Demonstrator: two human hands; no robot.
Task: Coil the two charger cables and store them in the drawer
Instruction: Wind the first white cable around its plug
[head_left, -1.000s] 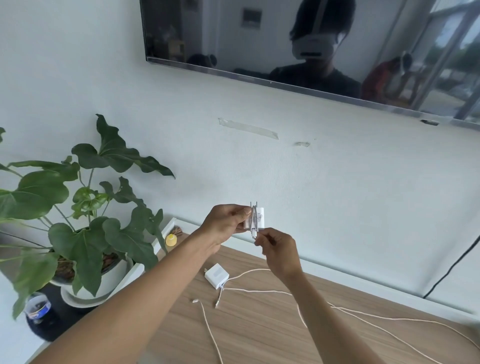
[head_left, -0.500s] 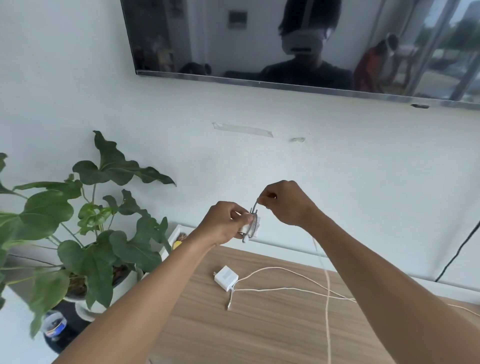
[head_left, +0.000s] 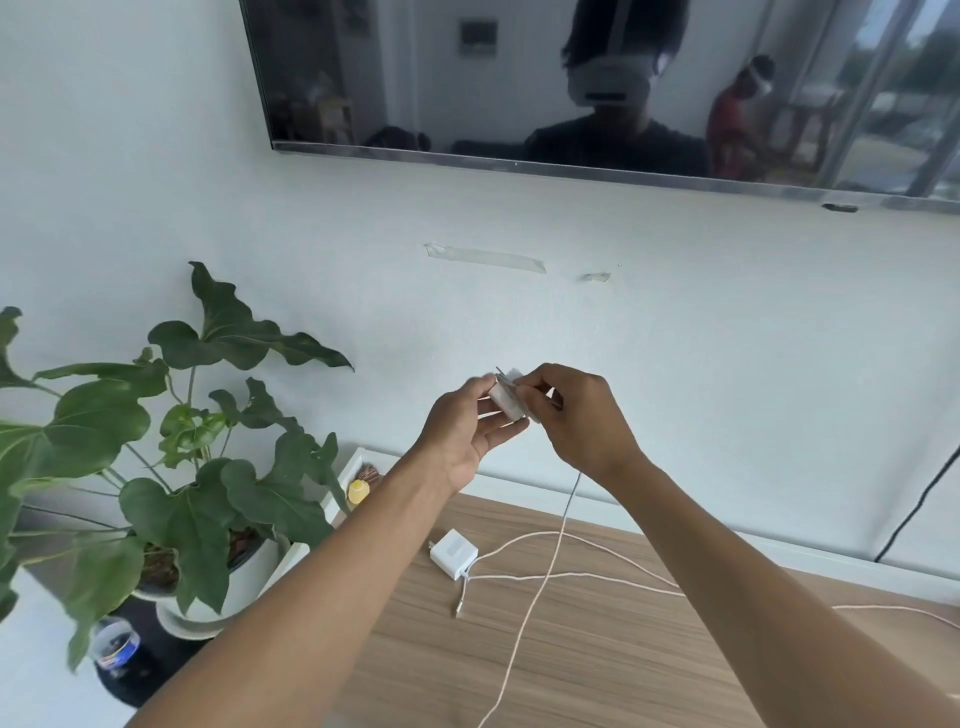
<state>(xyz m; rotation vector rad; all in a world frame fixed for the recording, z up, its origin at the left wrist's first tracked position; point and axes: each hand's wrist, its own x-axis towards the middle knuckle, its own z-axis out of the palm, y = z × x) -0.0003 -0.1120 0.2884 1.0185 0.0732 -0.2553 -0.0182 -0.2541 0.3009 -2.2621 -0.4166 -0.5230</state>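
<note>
I hold a small white charger block (head_left: 508, 399) in the air in front of the wall, with loops of its cable around it. My left hand (head_left: 467, 428) pinches the block from the left. My right hand (head_left: 571, 415) grips the cable against the block's right side. The white cable (head_left: 545, 577) hangs from my right hand down to the wooden top and runs off the bottom edge. A second white charger (head_left: 453, 554) lies on the wood below, its cable (head_left: 597, 574) spread to the right. No drawer is in view.
A wooden cabinet top (head_left: 597, 665) lies below my arms against a white wall. A large potted plant (head_left: 171, 467) stands at the left. A dark TV screen (head_left: 571, 88) hangs above. A black cord (head_left: 919, 504) runs down the wall at right.
My right hand came up from under the block, passed over it, and has now settled at its right side, wrapping cable around it. The hanging cable swung left. The view shifted slightly.
</note>
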